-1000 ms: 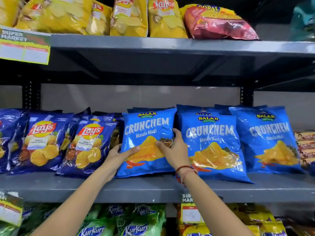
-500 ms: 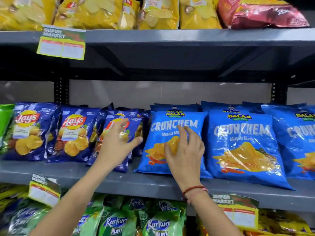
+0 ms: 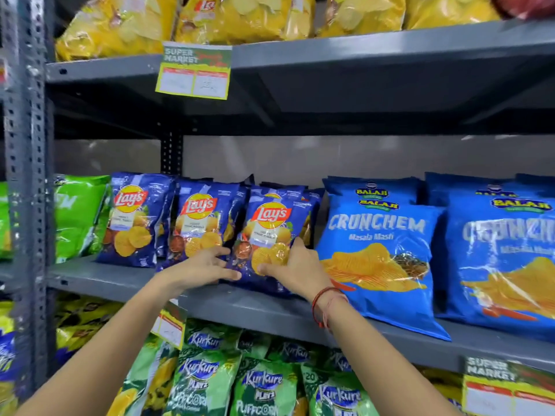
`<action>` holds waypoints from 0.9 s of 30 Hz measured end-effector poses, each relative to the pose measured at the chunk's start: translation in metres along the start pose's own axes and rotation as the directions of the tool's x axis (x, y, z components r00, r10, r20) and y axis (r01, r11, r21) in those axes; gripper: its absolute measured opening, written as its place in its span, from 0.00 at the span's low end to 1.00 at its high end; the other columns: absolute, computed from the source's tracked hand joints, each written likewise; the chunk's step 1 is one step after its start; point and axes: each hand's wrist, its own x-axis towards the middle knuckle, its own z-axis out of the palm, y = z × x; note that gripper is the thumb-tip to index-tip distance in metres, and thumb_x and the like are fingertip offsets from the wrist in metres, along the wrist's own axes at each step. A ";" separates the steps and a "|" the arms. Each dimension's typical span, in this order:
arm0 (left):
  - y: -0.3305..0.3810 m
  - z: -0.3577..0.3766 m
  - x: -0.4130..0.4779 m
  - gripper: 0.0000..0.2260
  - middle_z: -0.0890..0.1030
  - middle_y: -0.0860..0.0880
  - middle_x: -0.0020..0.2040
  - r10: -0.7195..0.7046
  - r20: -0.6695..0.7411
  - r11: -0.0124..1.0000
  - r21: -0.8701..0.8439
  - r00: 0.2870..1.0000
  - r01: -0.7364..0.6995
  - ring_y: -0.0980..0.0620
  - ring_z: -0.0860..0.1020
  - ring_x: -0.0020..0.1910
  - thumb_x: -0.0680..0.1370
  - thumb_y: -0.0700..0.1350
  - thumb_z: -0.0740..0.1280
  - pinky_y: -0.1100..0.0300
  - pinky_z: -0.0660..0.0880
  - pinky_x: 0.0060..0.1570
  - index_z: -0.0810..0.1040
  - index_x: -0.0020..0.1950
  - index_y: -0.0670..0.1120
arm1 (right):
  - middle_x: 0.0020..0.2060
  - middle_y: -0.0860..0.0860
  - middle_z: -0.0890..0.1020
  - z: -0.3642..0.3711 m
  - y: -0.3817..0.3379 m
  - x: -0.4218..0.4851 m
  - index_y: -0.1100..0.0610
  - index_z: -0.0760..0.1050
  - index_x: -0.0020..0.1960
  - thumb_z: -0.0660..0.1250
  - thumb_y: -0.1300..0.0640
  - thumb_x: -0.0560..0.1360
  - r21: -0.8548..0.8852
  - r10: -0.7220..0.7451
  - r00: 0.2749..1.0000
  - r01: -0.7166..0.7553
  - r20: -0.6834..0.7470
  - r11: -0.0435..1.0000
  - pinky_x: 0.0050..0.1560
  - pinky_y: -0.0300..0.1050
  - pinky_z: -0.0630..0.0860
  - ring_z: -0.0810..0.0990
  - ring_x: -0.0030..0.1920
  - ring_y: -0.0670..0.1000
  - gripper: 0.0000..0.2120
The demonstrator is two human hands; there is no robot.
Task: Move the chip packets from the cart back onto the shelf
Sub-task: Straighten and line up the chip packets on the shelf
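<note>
Three rows of dark blue Lay's packets stand on the grey middle shelf [image 3: 126, 283]. The rightmost front Lay's packet [image 3: 271, 223] is gripped from both sides at its lower part. My left hand [image 3: 201, 267] holds its lower left edge, fingers spread along the bag. My right hand [image 3: 295, 267], with a red thread on the wrist, holds its lower right edge, thumb on the front. Light blue Crunchem packets [image 3: 378, 250] stand just to the right of it. The cart is out of view.
More Lay's packets [image 3: 132, 217] and a green packet [image 3: 76, 214] fill the shelf's left part. Yellow packets [image 3: 240, 16] lie on the top shelf, Kurkure packets [image 3: 264, 385] below. A perforated upright post [image 3: 25, 175] stands at the left. Price tags [image 3: 195, 72] hang from the shelf edges.
Both hands left the Crunchem packet and moved left onto the rightmost Lay's packet. The view swung left, so the post and the green packet came into sight.
</note>
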 end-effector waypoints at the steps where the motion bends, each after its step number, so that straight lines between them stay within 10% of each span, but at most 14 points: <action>1: 0.000 0.000 0.002 0.46 0.72 0.39 0.66 -0.005 0.007 1.000 0.019 1.000 0.005 0.44 0.75 0.61 0.62 0.55 0.76 0.56 0.71 0.59 0.59 0.74 0.45 | 0.61 0.60 0.76 0.000 -0.002 0.003 0.63 0.63 0.66 0.73 0.49 0.68 -0.007 0.026 0.999 -0.026 0.018 1.000 0.57 0.49 0.73 0.73 0.63 0.60 0.34; 10: -0.006 0.010 0.013 0.35 0.75 0.40 0.60 0.106 -0.195 0.994 -0.013 0.975 -0.111 0.50 0.75 0.58 0.67 0.38 0.76 0.62 0.66 0.53 0.64 0.70 0.38 | 0.61 0.61 0.75 0.011 -0.002 0.016 0.56 0.48 0.76 0.72 0.63 0.69 0.078 -0.004 0.997 0.010 -0.079 0.997 0.59 0.50 0.71 0.71 0.63 0.62 0.44; 27: -0.015 0.020 0.021 0.33 0.78 0.38 0.60 0.239 -0.413 0.970 0.142 0.879 -0.198 0.45 0.78 0.53 0.65 0.42 0.77 0.57 0.74 0.54 0.70 0.66 0.36 | 0.68 0.63 0.67 0.026 -0.004 0.023 0.63 0.43 0.76 0.68 0.60 0.73 -0.067 -0.010 0.987 -0.001 -0.161 0.998 0.64 0.52 0.68 0.70 0.66 0.63 0.42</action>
